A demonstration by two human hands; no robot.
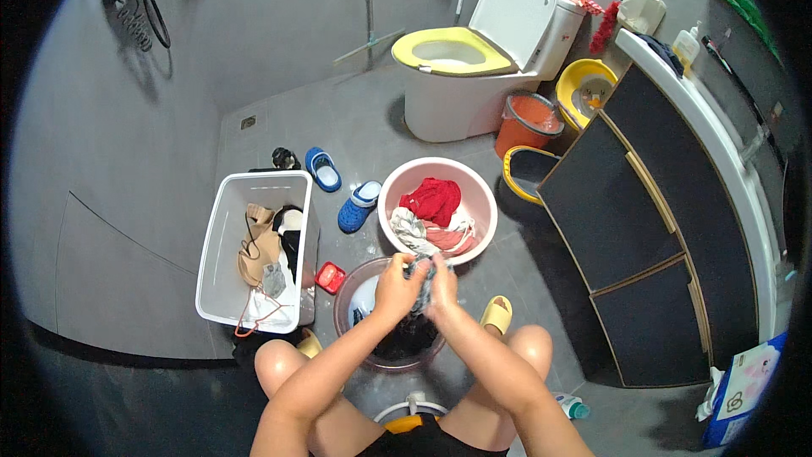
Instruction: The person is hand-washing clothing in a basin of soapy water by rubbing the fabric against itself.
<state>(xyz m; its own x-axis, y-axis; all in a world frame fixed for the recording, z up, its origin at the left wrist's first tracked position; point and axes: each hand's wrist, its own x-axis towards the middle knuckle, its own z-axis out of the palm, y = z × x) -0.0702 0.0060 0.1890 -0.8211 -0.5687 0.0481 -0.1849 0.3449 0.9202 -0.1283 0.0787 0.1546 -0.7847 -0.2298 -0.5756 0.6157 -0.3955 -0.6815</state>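
Both of my hands grip a bunched grey patterned cloth (424,295) above a round basin (342,292) that holds dark wet fabric (406,339) and cloudy water. My left hand (398,285) is on the cloth's left side, and my right hand (443,285) closes on its right side. Just beyond them, a pink basin (488,203) holds a red cloth (432,200), a white-and-grey patterned cloth (409,228) and a salmon-coloured cloth (450,238). A red soap dish (330,277) sits left of the nearer basin.
A white bin (212,254) with garments and a hanger stands at the left. Blue clogs (358,206) lie near the pink basin. Farther off are a toilet (457,101), an orange waste bin (523,127) and a dark cabinet (615,203). A capped bottle (574,406) lies at lower right.
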